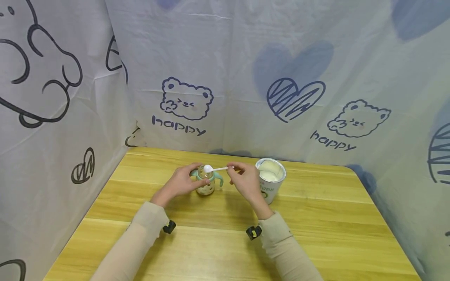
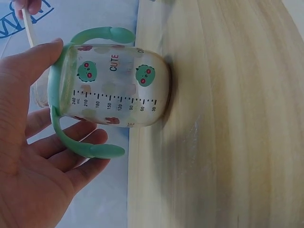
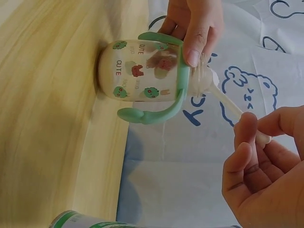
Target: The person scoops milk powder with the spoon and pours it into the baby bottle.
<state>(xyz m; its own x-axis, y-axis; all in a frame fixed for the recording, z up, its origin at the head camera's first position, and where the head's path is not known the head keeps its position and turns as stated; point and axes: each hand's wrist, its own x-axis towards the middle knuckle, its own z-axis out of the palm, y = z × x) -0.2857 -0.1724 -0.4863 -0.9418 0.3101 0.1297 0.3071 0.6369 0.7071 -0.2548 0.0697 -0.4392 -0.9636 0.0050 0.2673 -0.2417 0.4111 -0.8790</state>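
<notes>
A clear baby bottle (image 1: 205, 190) with a mint-green two-handled collar stands upright on the table, its top uncapped. My left hand (image 1: 181, 182) holds it around the collar, the thumb on the near side. Green and brown cartoon prints, a mL scale and a little pale content near the base show on the bottle (image 2: 121, 71) in the left wrist view. Between thumb and fingertips my right hand (image 1: 245, 181) pinches the handle of a white measuring scoop (image 1: 208, 168). The scoop's bowl is right at the bottle's mouth; in the right wrist view the scoop handle (image 3: 228, 102) slants away from it.
Just right of my right hand stands an open tin (image 1: 268, 192) with cream-coloured powder inside. Both stand on a yellow wood-grain table (image 1: 218, 242). A printed cloth (image 1: 232, 78) hangs close behind the table and along its sides.
</notes>
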